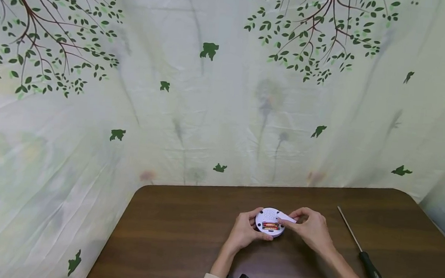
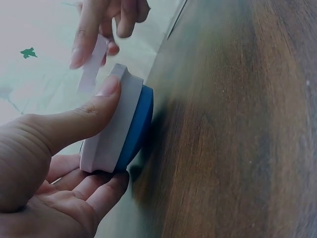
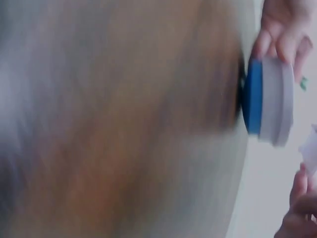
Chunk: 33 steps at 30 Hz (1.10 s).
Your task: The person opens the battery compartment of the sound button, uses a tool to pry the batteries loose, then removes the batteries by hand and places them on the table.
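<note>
Facing up, round device (image 1: 269, 218) shows batteries (image 1: 271, 226) running left-right.

Curtained-off tabletop work space; wider room type indeterminable. Pale, creased fabric backdrop (image 1: 223, 126), printed with brown-and-green leafy branches (image 1: 29, 12), hangs behind and left of dark-brown, round-cornered wood-grain table (image 1: 184, 227). On table lies one long-shafted screwdriver (image 1: 369, 267), black-and-yellow handle.

Soft, even light across the pale, leaf-printed fabric backdrop (image 1: 223, 126), and there's a faint purplish sheen on the dark brown wooden worktop (image 1: 279, 268)! Left wrist view: hazy brightness upper left, dark shadow beside the round white-and-blue plastic device (image 2: 119, 126). Right wrist view: worktop smeared, heavily blurred!
</note>
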Each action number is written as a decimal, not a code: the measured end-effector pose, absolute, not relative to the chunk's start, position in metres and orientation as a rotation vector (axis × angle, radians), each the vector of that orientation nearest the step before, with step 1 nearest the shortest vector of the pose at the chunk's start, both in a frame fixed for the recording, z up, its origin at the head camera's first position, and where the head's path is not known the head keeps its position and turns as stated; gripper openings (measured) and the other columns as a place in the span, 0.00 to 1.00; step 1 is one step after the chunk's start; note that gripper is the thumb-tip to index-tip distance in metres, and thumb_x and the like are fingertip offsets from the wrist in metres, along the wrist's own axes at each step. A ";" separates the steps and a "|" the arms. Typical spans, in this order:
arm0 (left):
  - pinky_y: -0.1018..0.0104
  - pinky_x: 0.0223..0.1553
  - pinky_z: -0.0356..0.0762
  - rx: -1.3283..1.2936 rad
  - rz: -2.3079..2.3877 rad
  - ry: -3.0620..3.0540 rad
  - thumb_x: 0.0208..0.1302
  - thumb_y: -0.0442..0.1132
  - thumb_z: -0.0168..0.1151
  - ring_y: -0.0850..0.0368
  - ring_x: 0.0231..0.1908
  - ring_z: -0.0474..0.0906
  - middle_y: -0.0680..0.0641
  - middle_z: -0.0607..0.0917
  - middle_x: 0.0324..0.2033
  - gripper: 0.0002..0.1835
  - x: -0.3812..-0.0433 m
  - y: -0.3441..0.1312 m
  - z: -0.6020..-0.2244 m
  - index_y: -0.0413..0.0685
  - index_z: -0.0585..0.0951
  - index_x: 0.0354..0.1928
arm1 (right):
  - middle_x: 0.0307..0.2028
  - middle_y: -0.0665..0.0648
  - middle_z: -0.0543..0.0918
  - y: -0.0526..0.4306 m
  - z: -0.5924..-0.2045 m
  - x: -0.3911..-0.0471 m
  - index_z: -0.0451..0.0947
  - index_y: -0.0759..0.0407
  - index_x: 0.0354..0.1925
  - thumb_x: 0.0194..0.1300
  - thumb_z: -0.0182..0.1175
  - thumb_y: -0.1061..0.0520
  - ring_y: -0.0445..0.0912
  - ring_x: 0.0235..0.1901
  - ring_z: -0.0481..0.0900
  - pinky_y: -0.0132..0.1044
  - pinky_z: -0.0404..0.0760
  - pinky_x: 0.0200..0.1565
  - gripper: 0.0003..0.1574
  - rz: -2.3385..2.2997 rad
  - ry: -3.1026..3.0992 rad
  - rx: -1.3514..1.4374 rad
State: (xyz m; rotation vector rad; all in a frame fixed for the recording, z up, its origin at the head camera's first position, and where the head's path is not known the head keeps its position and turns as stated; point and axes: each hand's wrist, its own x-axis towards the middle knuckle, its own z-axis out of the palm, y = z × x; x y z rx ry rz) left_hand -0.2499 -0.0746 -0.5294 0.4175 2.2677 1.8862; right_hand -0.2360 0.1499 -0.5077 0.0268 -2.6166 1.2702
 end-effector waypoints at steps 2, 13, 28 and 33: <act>0.63 0.58 0.83 0.417 1.888 2.266 0.46 0.23 0.81 0.44 0.64 0.80 0.32 0.79 0.66 0.47 -0.250 -0.074 -0.531 0.27 0.70 0.71 | 0.28 0.51 0.87 0.162 -0.506 -0.239 0.87 0.54 0.32 0.48 0.81 0.34 0.40 0.28 0.78 0.32 0.73 0.31 0.28 1.211 -2.617 -0.079; 0.65 0.60 0.82 0.372 1.860 2.277 0.46 0.26 0.82 0.46 0.67 0.77 0.32 0.75 0.69 0.49 -0.250 -0.077 -0.530 0.29 0.69 0.72 | 0.24 0.61 0.87 0.227 -0.507 -0.264 0.90 0.63 0.30 0.55 0.72 0.27 0.51 0.20 0.75 0.36 0.63 0.17 0.39 1.034 -2.755 -0.498; 0.62 0.60 0.82 0.402 1.871 2.286 0.44 0.24 0.82 0.44 0.65 0.79 0.32 0.78 0.67 0.48 -0.248 -0.071 -0.531 0.29 0.71 0.71 | 0.22 0.57 0.82 0.254 -0.499 -0.247 0.88 0.66 0.32 0.57 0.69 0.27 0.49 0.21 0.69 0.40 0.64 0.20 0.41 1.016 -2.858 -0.598; 0.59 0.63 0.80 0.395 1.898 2.263 0.44 0.22 0.82 0.42 0.68 0.76 0.31 0.75 0.69 0.49 -0.248 -0.071 -0.532 0.28 0.69 0.71 | 0.22 0.55 0.83 0.276 -0.482 -0.206 0.89 0.63 0.35 0.59 0.66 0.23 0.47 0.23 0.70 0.37 0.63 0.20 0.43 0.977 -3.016 -0.520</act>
